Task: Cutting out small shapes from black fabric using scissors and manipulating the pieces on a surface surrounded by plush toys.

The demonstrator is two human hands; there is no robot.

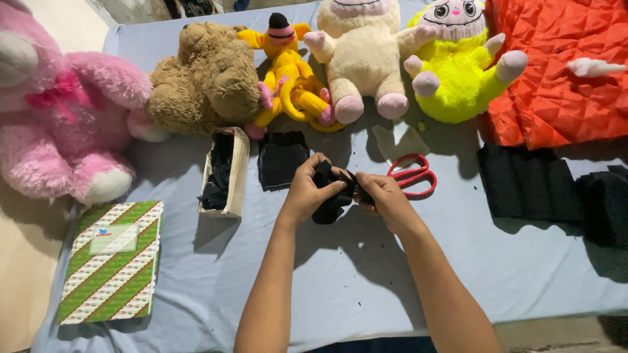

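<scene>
1. The table, draped in a pale blue sheet, is carrying everything at a height the person's arms can reach from the near edge, and the bare middle is serving as working room.
2. An orange quilted fabric is lying at the far right corner, out of the way of the hands.
3. A pink plush bear is sitting at the far left, and a brown plush bear, a yellow plush duck, a cream plush toy and a bright yellow plush toy are lining the back edge, probably pushed there to keep the middle free.
4. Folded black cloth is lying on the right, near at hand.
5. A green striped notebook is lying flat at the near left.
6. A small cardboard box is holding dark scraps, just left of a black fabric square.
7. Red-handled scissors are lying just beyond the right hand, within easy reach.
8. The left hand and the right hand are coming together, both pinching a piece of black fabric between them just above the table's middle, seemingly pulling it taut or folding it.
</scene>
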